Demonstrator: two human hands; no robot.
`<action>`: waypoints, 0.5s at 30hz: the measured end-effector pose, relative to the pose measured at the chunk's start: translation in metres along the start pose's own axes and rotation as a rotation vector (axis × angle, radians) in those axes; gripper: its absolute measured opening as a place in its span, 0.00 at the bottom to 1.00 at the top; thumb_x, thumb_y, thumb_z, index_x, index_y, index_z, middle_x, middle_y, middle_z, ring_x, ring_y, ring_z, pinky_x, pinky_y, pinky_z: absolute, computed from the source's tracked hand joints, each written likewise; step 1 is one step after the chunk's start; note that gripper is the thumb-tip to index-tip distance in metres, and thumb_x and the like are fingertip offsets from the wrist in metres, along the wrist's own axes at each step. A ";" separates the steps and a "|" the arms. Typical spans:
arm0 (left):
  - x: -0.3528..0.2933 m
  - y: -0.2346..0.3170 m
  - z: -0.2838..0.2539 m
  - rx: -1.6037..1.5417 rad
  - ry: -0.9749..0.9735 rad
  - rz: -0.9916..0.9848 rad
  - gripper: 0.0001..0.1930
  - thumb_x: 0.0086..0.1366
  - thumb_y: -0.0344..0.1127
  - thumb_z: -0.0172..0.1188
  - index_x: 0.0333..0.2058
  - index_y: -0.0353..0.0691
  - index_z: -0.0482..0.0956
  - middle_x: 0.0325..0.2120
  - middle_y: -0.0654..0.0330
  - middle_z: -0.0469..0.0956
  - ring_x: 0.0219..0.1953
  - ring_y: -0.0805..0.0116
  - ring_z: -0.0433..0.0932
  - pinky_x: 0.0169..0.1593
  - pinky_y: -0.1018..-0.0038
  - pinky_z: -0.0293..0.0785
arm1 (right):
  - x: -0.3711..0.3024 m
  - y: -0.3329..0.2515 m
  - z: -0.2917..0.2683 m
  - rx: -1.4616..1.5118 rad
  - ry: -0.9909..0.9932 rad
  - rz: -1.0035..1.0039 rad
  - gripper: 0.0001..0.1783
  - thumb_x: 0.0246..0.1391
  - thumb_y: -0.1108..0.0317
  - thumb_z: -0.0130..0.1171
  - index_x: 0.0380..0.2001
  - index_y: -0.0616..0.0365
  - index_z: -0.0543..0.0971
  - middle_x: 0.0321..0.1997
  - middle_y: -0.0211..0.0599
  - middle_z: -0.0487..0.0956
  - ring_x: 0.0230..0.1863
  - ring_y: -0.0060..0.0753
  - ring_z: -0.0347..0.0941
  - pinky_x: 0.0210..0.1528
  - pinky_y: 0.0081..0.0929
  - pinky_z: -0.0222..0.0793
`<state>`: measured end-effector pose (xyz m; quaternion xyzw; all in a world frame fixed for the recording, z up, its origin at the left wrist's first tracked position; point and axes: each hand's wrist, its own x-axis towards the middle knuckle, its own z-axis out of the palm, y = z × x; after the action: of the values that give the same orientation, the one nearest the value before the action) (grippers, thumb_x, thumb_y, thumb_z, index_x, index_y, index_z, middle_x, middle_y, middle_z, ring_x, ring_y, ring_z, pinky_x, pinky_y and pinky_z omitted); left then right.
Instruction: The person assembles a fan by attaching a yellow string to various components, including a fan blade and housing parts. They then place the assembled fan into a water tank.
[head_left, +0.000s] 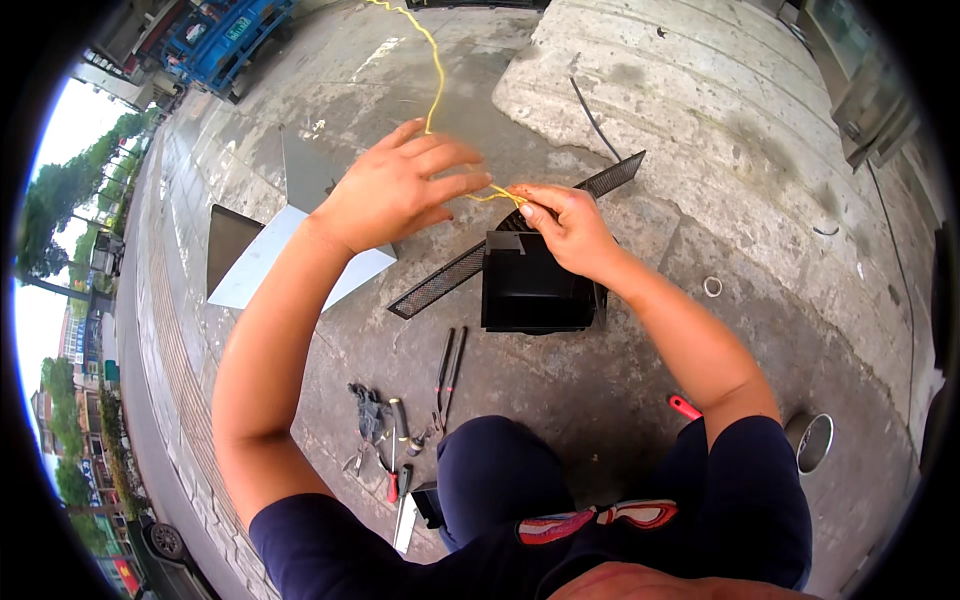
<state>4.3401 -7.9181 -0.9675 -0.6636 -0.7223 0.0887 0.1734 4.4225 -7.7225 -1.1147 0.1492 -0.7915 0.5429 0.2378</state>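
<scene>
A thin yellow cord (437, 75) comes down from the top edge, passes behind my left hand and runs on to my right. My right hand (568, 228) is closed, pinching the cord between thumb and fingers. Raised to its left, my left hand (402, 188) has its fingers apart, somewhat blurred, with the cord beside them. Just below my right hand is a black box-shaped housing (540, 285) on the ground. A long strip of black perforated mesh (440, 283) extends diagonally behind it; my right hand hides part of the strip.
Long-handled pliers (450, 370), a red-handled screwdriver (392, 485) and other hand tools lie near my knee. Bent sheet metal (262, 262) rests at left. A metal cup (812, 443), red handle (684, 407) and ring (712, 287) lie right. A concrete ramp (690, 110) rises beyond.
</scene>
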 end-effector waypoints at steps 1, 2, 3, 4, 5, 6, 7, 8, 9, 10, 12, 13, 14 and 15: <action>-0.003 0.001 0.003 0.064 0.021 0.042 0.22 0.51 0.36 0.61 0.48 0.53 0.74 0.46 0.70 0.74 0.49 0.69 0.72 0.57 0.63 0.65 | 0.001 0.002 -0.003 0.083 -0.023 0.093 0.13 0.58 0.71 0.52 0.45 0.65 0.76 0.31 0.36 0.78 0.31 0.27 0.73 0.35 0.24 0.68; -0.006 0.003 0.008 0.129 0.044 0.082 0.22 0.51 0.35 0.59 0.48 0.55 0.74 0.47 0.70 0.73 0.50 0.70 0.72 0.59 0.61 0.63 | 0.003 0.002 -0.008 0.165 -0.048 0.184 0.13 0.58 0.72 0.51 0.45 0.66 0.76 0.29 0.33 0.77 0.30 0.23 0.71 0.34 0.22 0.67; -0.008 0.005 0.013 0.194 0.067 0.122 0.23 0.52 0.33 0.58 0.49 0.56 0.73 0.48 0.71 0.73 0.51 0.71 0.71 0.61 0.60 0.61 | 0.004 0.001 -0.011 0.247 -0.073 0.276 0.13 0.58 0.72 0.51 0.44 0.66 0.76 0.28 0.30 0.76 0.29 0.19 0.69 0.33 0.20 0.66; -0.008 0.005 0.018 0.212 0.112 0.150 0.22 0.52 0.31 0.55 0.48 0.55 0.74 0.45 0.69 0.73 0.49 0.71 0.72 0.58 0.62 0.64 | 0.004 -0.001 -0.012 0.270 -0.094 0.279 0.12 0.59 0.72 0.51 0.44 0.67 0.76 0.26 0.24 0.72 0.28 0.14 0.64 0.32 0.16 0.64; -0.006 0.004 0.021 0.192 0.120 0.181 0.21 0.52 0.31 0.55 0.47 0.53 0.75 0.45 0.69 0.73 0.48 0.71 0.72 0.58 0.63 0.65 | 0.003 -0.001 -0.013 0.295 -0.101 0.283 0.12 0.59 0.72 0.51 0.43 0.67 0.76 0.26 0.25 0.72 0.28 0.14 0.64 0.32 0.16 0.64; -0.003 0.002 0.023 0.172 0.128 0.211 0.21 0.51 0.31 0.56 0.46 0.51 0.76 0.44 0.68 0.74 0.47 0.71 0.72 0.57 0.63 0.66 | 0.003 -0.001 -0.013 0.320 -0.108 0.288 0.12 0.59 0.72 0.51 0.43 0.67 0.76 0.26 0.25 0.72 0.28 0.14 0.64 0.32 0.17 0.64; -0.001 0.002 0.025 0.153 0.136 0.242 0.20 0.50 0.31 0.56 0.45 0.50 0.76 0.44 0.68 0.74 0.47 0.70 0.73 0.56 0.64 0.67 | 0.003 -0.002 -0.014 0.346 -0.115 0.292 0.11 0.59 0.73 0.51 0.43 0.67 0.76 0.26 0.25 0.73 0.28 0.15 0.65 0.32 0.17 0.64; 0.006 0.003 0.022 0.156 0.180 0.260 0.19 0.50 0.31 0.56 0.44 0.48 0.77 0.43 0.67 0.74 0.46 0.70 0.73 0.55 0.64 0.68 | 0.003 0.000 -0.016 0.371 -0.105 0.282 0.11 0.59 0.73 0.51 0.42 0.67 0.76 0.26 0.25 0.73 0.28 0.15 0.65 0.32 0.16 0.64; 0.014 0.005 0.018 0.158 0.224 0.278 0.18 0.49 0.31 0.56 0.43 0.47 0.77 0.42 0.67 0.74 0.45 0.69 0.74 0.55 0.65 0.69 | 0.003 0.002 -0.018 0.396 -0.096 0.272 0.11 0.59 0.73 0.51 0.42 0.67 0.76 0.26 0.25 0.73 0.28 0.15 0.65 0.32 0.16 0.63; 0.021 0.007 0.016 0.161 0.268 0.295 0.17 0.49 0.31 0.57 0.41 0.45 0.77 0.41 0.66 0.74 0.44 0.69 0.74 0.54 0.65 0.69 | 0.002 0.003 -0.020 0.422 -0.088 0.262 0.11 0.59 0.73 0.51 0.42 0.67 0.76 0.26 0.25 0.73 0.28 0.15 0.65 0.32 0.16 0.63; 0.026 0.010 0.021 0.180 0.246 0.322 0.17 0.47 0.31 0.57 0.40 0.44 0.77 0.40 0.66 0.75 0.42 0.68 0.74 0.53 0.66 0.70 | 0.005 0.002 -0.019 0.401 -0.086 0.283 0.10 0.57 0.73 0.52 0.41 0.67 0.77 0.25 0.26 0.73 0.27 0.16 0.65 0.31 0.17 0.64; 0.026 0.011 0.023 0.190 0.234 0.335 0.17 0.46 0.31 0.57 0.39 0.43 0.77 0.39 0.65 0.75 0.42 0.67 0.74 0.53 0.66 0.70 | 0.006 0.000 -0.018 0.391 -0.086 0.294 0.10 0.57 0.74 0.53 0.40 0.67 0.77 0.24 0.26 0.73 0.26 0.16 0.66 0.31 0.17 0.65; 0.027 0.013 0.022 0.188 0.168 0.302 0.15 0.45 0.31 0.57 0.37 0.41 0.77 0.35 0.64 0.75 0.36 0.66 0.76 0.45 0.69 0.74 | 0.005 -0.001 -0.018 0.402 -0.087 0.302 0.10 0.57 0.74 0.53 0.40 0.67 0.76 0.25 0.26 0.73 0.27 0.16 0.65 0.31 0.17 0.64; 0.026 0.015 0.020 0.164 0.124 0.275 0.15 0.45 0.31 0.57 0.36 0.40 0.76 0.33 0.63 0.75 0.34 0.66 0.76 0.41 0.70 0.75 | 0.004 -0.003 -0.017 0.413 -0.089 0.309 0.09 0.58 0.74 0.53 0.40 0.67 0.76 0.25 0.25 0.73 0.27 0.15 0.65 0.31 0.17 0.64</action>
<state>4.3455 -7.8892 -0.9880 -0.7440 -0.6029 0.1291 0.2576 4.4242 -7.7072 -1.1053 0.0955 -0.6869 0.7158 0.0814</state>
